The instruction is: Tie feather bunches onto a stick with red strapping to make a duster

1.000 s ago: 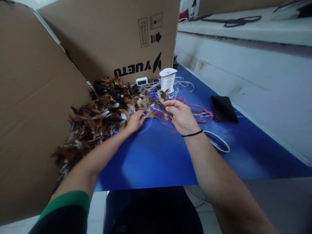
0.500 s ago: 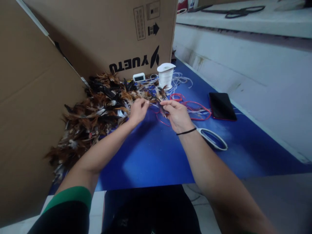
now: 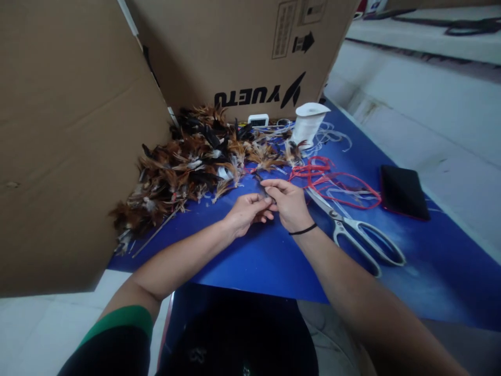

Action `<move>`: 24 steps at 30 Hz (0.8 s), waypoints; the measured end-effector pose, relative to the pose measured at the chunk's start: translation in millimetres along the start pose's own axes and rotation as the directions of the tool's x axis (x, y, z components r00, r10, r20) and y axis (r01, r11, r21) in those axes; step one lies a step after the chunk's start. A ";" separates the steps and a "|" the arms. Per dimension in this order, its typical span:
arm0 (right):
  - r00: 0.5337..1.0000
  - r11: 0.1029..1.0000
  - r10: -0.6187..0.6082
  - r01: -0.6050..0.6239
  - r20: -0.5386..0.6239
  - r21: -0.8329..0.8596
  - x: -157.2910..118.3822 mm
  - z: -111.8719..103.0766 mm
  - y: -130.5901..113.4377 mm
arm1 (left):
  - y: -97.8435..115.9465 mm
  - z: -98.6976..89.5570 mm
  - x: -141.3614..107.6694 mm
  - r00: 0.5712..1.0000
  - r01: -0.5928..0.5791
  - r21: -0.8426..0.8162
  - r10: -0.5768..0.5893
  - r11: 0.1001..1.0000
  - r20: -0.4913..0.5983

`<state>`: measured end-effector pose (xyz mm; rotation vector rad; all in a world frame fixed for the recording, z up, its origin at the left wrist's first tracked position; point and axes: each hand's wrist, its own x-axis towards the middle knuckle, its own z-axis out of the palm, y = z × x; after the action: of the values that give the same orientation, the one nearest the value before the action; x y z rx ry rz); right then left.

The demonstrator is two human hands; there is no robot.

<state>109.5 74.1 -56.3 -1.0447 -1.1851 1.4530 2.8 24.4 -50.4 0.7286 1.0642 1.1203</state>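
My right hand (image 3: 288,202) pinches a small dark feather (image 3: 258,178), whose tip sticks out above the fingers. Close against it, my left hand (image 3: 250,211) has thumb and fingers drawn together at the feather's lower end; what lies between them is too small to make out. Behind and to the left spreads a heap of brown and black feathers (image 3: 183,167). Red cord (image 3: 352,177) lies in loops beyond my right hand. Scissors with white handles (image 3: 362,235) rest to the right of my right wrist.
A white spool (image 3: 308,128) stands at the back beside a small white digital display (image 3: 258,121). A black phone (image 3: 405,192) lies on the blue table (image 3: 250,261) at the right. Cardboard (image 3: 242,57) walls off the back and left. Dark scissors (image 3: 472,26) lie on a ledge.
My left hand has moved in from the feather heap to meet my right hand. The view has shifted left, and the white-handled scissors now show more fully.
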 end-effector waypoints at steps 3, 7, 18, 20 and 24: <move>0.996 0.996 -0.088 0.088 0.011 0.004 2.2 -0.2 4.2 | -4.8 -6.1 -6.2 0.997 -0.059 0.017 0.060 0.998 -0.044; 0.997 0.996 -0.081 0.080 0.008 0.045 7.7 -3.9 10.0 | -10.3 -12.7 -16.6 0.965 -0.249 0.131 0.258 0.960 -0.050; 0.898 0.815 -0.216 0.382 0.383 -0.436 9.1 25.2 22.0 | -15.5 -22.8 -40.3 0.693 -0.664 0.601 0.669 0.445 0.270; 0.815 0.723 -0.260 0.520 0.518 -0.455 9.2 40.1 24.4 | -18.0 -24.1 -40.4 0.657 -0.697 0.614 0.673 0.371 0.339; 0.655 0.528 -0.393 0.736 0.646 -0.424 15.7 73.2 35.5 | -24.0 -26.7 -33.8 0.342 -0.811 0.583 0.844 0.044 0.412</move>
<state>30.0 74.6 -80.1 -0.5691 -2.2894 0.7138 -16.2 -16.2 -71.0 2.2597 1.0923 1.6952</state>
